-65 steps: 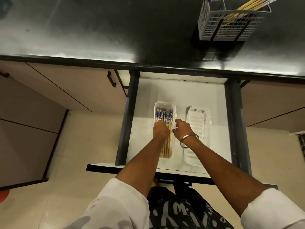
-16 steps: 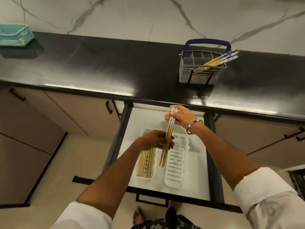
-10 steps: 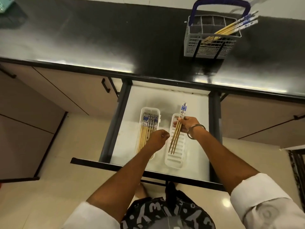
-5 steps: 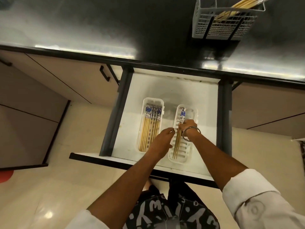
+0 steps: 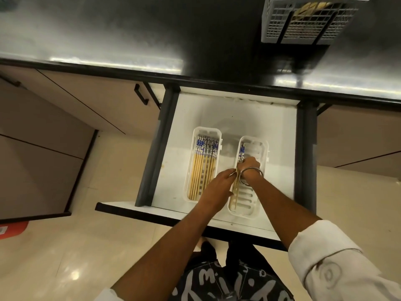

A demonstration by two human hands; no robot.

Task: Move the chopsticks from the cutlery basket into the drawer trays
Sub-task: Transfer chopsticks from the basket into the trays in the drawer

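Chopsticks point(image 5: 237, 181) (blue-patterned tops) lie in the right drawer tray point(image 5: 258, 148); I see my right hand point(image 5: 249, 168) gripping them, my left hand point(image 5: 219, 183) pinching their shafts.

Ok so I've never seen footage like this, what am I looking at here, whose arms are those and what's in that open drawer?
No machine here: a person wears a camera on their head, looking down at their own arms. Below the black countertop, a white drawer is pulled open with two white slotted plastic trays. The left tray holds a row of wooden chopsticks with blue-patterned tops. The right hand, wearing a metal bangle, lays a small bundle of the same chopsticks into the right tray; the left hand steadies them. A grey cutlery basket on the counter holds more.
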